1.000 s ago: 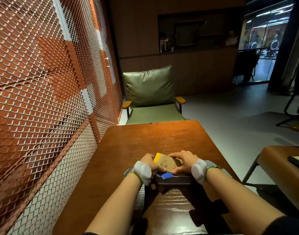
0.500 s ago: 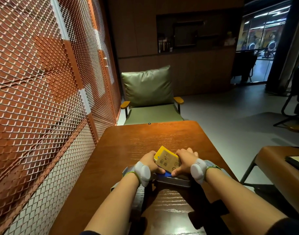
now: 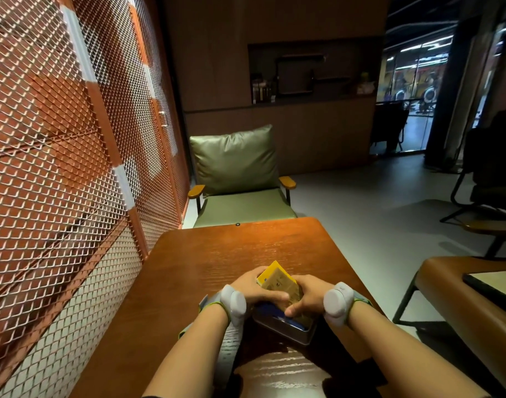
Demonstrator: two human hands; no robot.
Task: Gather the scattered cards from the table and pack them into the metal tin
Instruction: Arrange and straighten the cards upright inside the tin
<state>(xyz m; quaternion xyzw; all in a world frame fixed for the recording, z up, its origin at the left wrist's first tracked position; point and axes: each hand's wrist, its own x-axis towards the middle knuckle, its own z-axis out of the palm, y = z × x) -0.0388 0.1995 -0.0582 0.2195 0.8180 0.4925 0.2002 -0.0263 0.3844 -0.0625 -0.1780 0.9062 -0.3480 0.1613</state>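
The stack of cards (image 3: 279, 285) sits tilted between both hands, its near end dipping into the metal tin (image 3: 286, 326), its far yellow corner raised toward 12 o'clock. Compared with a second ago, when the stack lay flatter and more level across the tin's mouth, it has turned and stands steeper, so it now seems to be angled in end-first; a blue card (image 3: 274, 313) already lies inside. The left hand (image 3: 254, 291) pinches the stack from 9 o'clock, thumb laid across its near face, and the right hand (image 3: 306, 297) pinches it from 3 o'clock, fingers curled at the lower edge; both grips are closed on the cards. That suggests gathering is finished and the packing is in its last step, since no loose cards show on the table (image 3: 231, 254). The stack probably needs to drop flat before it seats fully. The tin rests at 6 o'clock on the glossy brown wooden table, close to the near edge. Beyond the far edge at 12 o'clock stands a green cushioned armchair (image 3: 237, 179); a copper mesh screen (image 3: 59, 153) runs along 9 o'clock, and a second table (image 3: 470, 285) sits at 3 o'clock across grey floor.
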